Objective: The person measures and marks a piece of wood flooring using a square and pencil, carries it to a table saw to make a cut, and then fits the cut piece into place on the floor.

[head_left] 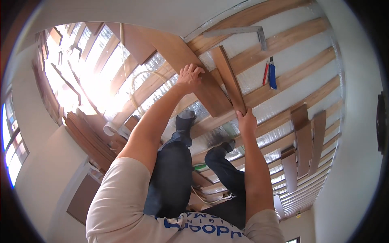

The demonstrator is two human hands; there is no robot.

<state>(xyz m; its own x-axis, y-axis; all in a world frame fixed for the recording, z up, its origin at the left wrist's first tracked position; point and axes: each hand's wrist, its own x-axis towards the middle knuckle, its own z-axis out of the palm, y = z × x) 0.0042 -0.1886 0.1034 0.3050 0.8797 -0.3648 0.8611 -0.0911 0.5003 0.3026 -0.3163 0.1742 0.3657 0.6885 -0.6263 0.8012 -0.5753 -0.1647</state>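
My left hand (189, 77) rests on top of a wide brown floorboard (178, 50), its fingers slightly bent and apart. That board lies across the pale wooden battens (259, 95). My right hand (246, 121) grips the near end of a narrower floorboard (227, 75), which is tilted up on its edge just right of the wide one. Its far end reaches toward a metal square (261, 36) lying over the battens. To the right of it, a red pencil (266, 73) and a blue utility knife (272, 76) lie side by side.
Silver foil shows between the battens under my feet. Several loose boards (302, 137) lie at the right, and a stack of boards (89, 135) stands at the left. A pale cable (131, 87) loops over the battens. White walls (360, 121) border the floor.
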